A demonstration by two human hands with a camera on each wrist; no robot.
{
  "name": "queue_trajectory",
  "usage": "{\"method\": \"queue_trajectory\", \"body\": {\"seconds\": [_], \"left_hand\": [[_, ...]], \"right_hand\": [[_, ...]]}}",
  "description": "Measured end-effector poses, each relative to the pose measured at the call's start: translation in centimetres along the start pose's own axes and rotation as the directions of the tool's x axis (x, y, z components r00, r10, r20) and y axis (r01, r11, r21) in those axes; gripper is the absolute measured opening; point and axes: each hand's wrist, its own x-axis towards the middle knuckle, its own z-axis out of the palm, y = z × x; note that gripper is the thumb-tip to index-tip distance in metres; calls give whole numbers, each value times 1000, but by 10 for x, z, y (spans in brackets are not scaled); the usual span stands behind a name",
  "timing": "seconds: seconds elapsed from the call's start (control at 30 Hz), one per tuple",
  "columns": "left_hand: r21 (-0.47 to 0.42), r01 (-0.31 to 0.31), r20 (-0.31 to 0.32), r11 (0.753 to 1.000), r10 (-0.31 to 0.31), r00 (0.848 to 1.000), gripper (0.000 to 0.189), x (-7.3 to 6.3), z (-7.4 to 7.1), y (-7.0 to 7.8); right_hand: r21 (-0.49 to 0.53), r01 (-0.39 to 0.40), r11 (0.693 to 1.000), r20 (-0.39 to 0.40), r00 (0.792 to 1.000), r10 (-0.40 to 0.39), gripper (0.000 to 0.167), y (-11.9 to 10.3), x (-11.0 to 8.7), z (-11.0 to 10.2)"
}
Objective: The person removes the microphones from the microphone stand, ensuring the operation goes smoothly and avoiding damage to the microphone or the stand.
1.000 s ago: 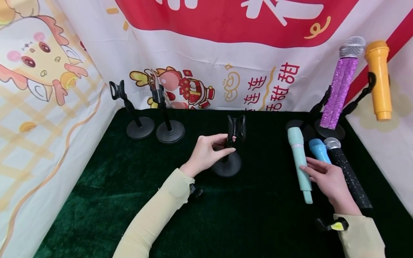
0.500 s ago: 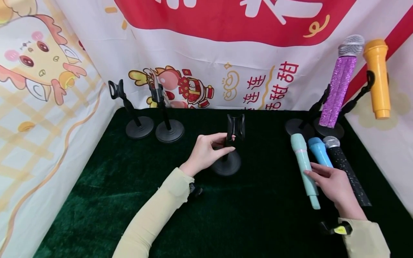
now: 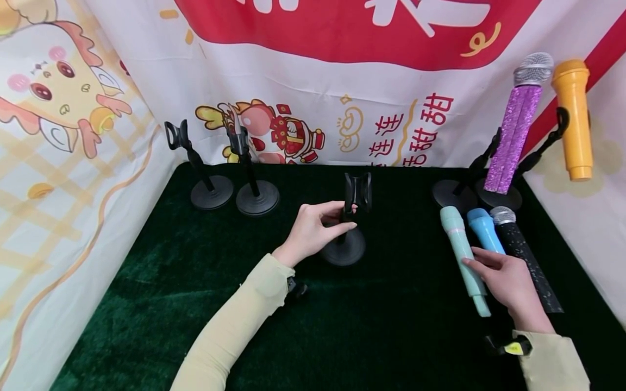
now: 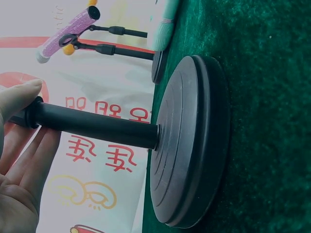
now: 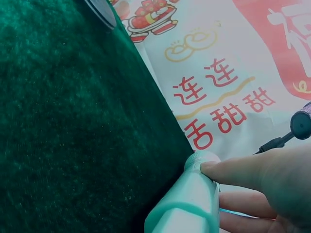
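My left hand grips the neck of a black desktop microphone stand near the table's middle, thumb on one side and fingers on the other. In the left wrist view the stand's round base meets the green cloth, and its clip is out of frame. At the right, my right hand holds a mint-green microphone between thumb and fingers, its head pointing away. Beside it lie a blue microphone, partly covered by that hand, and a black speckled microphone with a silver head.
Two vacant black stands stand at the back left. At the back right, a purple glittery microphone and a yellow microphone sit tilted up in stands. A printed cloth backdrop rises behind the green-covered table.
My right hand has moved the mint-green microphone a little toward me and to the right, nearer the blue one. My left hand and its stand have stayed in place.
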Motion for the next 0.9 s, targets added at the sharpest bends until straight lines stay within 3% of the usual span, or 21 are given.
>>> {"method": "queue_trajectory", "body": {"seconds": [0.3,0.6,0.9], "left_hand": [[-2,13,2,1000,-13,1000,33,0,-1,1],[-9,18,2,1000,-18,1000,34,-1,-1,1],[-2,20,0,1000,-20,1000,34,-1,-1,1]], "right_hand": [[-30,37,999,-32,999,-38,67,2,0,2],[-48,23,999,-48,999,-25,71,1,-1,1],[-11,64,998,-115,991,-65,70,-21,-2,-12]]}}
